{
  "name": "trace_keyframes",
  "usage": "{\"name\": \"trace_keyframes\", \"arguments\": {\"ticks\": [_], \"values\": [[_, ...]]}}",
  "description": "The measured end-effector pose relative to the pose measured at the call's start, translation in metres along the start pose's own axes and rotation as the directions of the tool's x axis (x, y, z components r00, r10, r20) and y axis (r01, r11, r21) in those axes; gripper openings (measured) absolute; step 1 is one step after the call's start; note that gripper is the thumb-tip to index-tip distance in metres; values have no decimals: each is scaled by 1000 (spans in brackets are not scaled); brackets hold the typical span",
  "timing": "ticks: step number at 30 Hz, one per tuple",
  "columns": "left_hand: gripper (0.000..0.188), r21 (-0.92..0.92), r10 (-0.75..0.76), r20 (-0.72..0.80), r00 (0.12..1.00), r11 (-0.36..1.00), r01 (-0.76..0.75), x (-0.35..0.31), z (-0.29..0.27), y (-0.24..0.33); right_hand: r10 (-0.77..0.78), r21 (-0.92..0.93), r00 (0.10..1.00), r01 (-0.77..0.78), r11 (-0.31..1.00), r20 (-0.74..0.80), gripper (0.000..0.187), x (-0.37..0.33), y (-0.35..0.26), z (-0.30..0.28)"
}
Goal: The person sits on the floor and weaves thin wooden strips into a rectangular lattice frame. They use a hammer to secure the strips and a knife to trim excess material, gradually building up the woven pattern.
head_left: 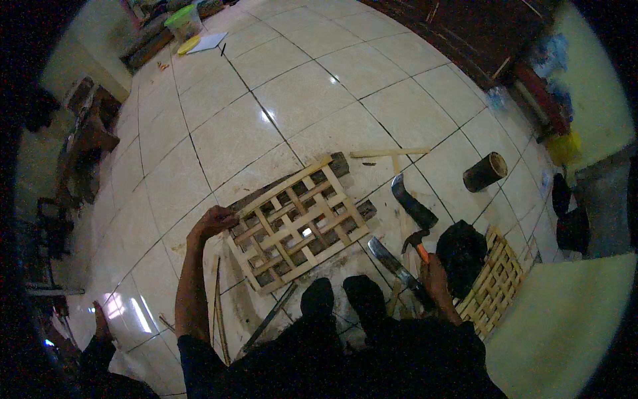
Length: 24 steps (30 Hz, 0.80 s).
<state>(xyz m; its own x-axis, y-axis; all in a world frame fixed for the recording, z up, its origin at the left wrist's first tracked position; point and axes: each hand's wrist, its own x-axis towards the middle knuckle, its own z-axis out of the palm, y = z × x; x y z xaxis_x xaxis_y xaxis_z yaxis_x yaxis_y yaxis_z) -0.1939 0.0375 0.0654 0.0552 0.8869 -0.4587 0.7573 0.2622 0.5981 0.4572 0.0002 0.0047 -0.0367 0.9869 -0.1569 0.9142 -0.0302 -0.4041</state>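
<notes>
A square lattice panel of woven bamboo strips [310, 221] lies in front of my feet, resting on wooden boards [339, 164]. At its left corner my left hand [216, 220] is closed on the edge. On the right, my right hand [436, 282] is wrapped round the orange handle of a claw hammer [417, 241], its head pointing away from me. Beside that hand lies a machete [392, 261] with a broad blade. Farther off is a curved blade with a dark handle [417, 207]. Both tools are on the tiles.
A second woven panel [493, 287] and a black bag-like bundle [461, 256] sit at the right. A bamboo tube [485, 172] lies beyond. Loose strips [218, 309] are near my left arm. Another person's limb [101, 324] shows at lower left. A green-lidded bucket [183, 21] stands far off.
</notes>
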Motion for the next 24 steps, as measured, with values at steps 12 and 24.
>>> {"name": "trace_keyframes", "arguments": {"ticks": [12,24], "values": [[64,442,460,-486,743,863,-245,86,135,140,1,439,988,-69,896,153,36,47,-150,-60],[72,490,331,-521,786,871,-41,112,173,171,-293,222,950,263,939,113,24,183,-240,19]]}}
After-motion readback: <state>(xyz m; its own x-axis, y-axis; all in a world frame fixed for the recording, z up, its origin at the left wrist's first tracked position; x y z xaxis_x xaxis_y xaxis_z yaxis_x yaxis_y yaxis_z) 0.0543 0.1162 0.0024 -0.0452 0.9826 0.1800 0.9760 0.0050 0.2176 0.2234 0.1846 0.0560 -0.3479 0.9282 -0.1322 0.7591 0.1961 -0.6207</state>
